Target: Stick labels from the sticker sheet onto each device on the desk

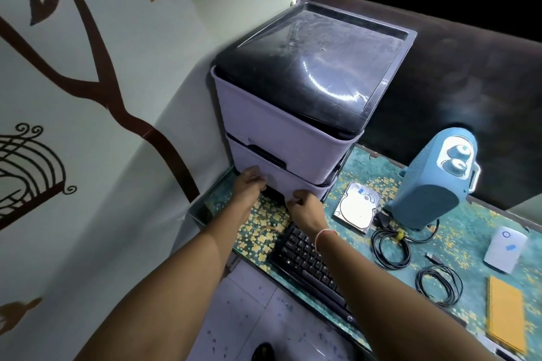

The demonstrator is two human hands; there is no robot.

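Wall (88, 155) at far left, painted with a brown branch, birds and a cage. Right of it, the printer (293, 114), lavender body with a black lid, stands at the left end of the counter (484, 231), which carries a green and yellow flowered cover. Left hand (249, 183), fingers curled and pressed against the lower front face of the printer, at its left corner. Right hand (303, 208), just right of the left hand, thumb and fingers closed in a pinch at the printer's bottom front edge; whether a label lies between them cannot be told. Black keyboard (308, 267) in front of the printer, beneath the right wrist. Hard drive (357, 206) just right of the printer's base, bearing a small blue mark. Blue speaker (431, 182) right of the hard drive, tilted. Two coiled black cables (391, 248) in front of the speaker. White device (504, 249) far right of the printer, also with a blue mark. Orange-yellow flat sheet (506, 313) in front of the white device, near the counter's front edge
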